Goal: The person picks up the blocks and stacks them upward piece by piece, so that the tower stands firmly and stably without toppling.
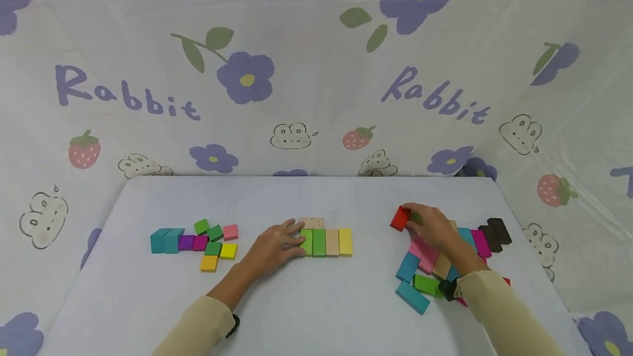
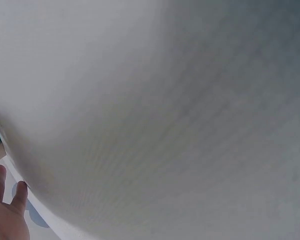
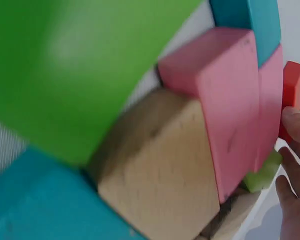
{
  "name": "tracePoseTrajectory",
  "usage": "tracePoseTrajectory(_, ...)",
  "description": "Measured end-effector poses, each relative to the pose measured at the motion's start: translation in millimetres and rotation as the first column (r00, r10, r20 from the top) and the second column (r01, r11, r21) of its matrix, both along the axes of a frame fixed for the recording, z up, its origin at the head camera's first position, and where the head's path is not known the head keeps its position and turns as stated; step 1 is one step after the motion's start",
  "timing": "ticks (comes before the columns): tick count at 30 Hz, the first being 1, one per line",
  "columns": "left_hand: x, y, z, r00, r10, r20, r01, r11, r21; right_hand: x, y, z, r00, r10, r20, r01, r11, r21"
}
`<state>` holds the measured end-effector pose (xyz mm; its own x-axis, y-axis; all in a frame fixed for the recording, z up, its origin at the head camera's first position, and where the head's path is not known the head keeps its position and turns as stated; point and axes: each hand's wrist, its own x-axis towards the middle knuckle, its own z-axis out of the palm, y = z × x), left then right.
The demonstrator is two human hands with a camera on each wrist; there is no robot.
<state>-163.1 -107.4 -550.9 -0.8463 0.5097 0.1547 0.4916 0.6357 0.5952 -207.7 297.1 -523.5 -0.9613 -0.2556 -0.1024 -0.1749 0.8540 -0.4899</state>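
A row of upright-lying blocks sits mid-table: a light green block [image 1: 307,242], a green block [image 1: 318,243], a natural wood block [image 1: 332,242] and a yellow block [image 1: 345,242]. Behind the row's left end lies another wood block [image 1: 312,222]. My left hand [image 1: 272,246] touches the light green block's left side with spread fingertips. My right hand [image 1: 432,226] pinches a red block [image 1: 400,218] at the far left of the right-hand pile. In the right wrist view the thumb lies against the red block [image 3: 292,80].
The right pile holds pink blocks [image 3: 230,100], a teal block [image 1: 412,297], a green block [image 1: 428,285] and dark brown blocks [image 1: 499,230]. At left are small cubes, including a yellow cube [image 1: 228,251], and teal blocks [image 1: 167,240]. A printed cloth [image 1: 316,98] hangs behind the white table [image 1: 316,312].
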Motion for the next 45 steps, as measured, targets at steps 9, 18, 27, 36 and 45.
tracePoseTrajectory(9, 0.7, 0.1, -0.7, 1.0, 0.002, 0.022, -0.003, 1.0, 0.028, 0.9, -29, -6.0, 0.994, 0.046, -0.098, -0.041, 0.998, 0.056)
tracePoseTrajectory(18, 0.4, -0.5, -3.7, 1.0, 0.0, -0.011, 0.001, 0.999, 0.038, 1.7, -67, -6.9, 0.987, 0.104, -0.12, -0.098, 0.994, 0.057)
tracePoseTrajectory(27, 2.2, 1.3, -3.3, 1.0, 0.029, -0.004, -0.029, 0.999, 0.027, 2.0, -89, -6.7, 0.99, 0.114, -0.084, -0.114, 0.993, 0.006)
tracePoseTrajectory(36, 0.3, 1.6, -4.0, 0.999, 0.053, 0.004, -0.053, 0.999, 0.011, 3.5, -107, -7.2, 0.986, 0.128, -0.104, -0.13, 0.991, -0.018)
tracePoseTrajectory(45, -2.3, 0.8, -2.0, 0.999, 0.048, 0.007, -0.048, 0.999, -0.003, 2.9, -118, -6.7, 0.99, 0.117, -0.075, -0.118, 0.993, -0.007)
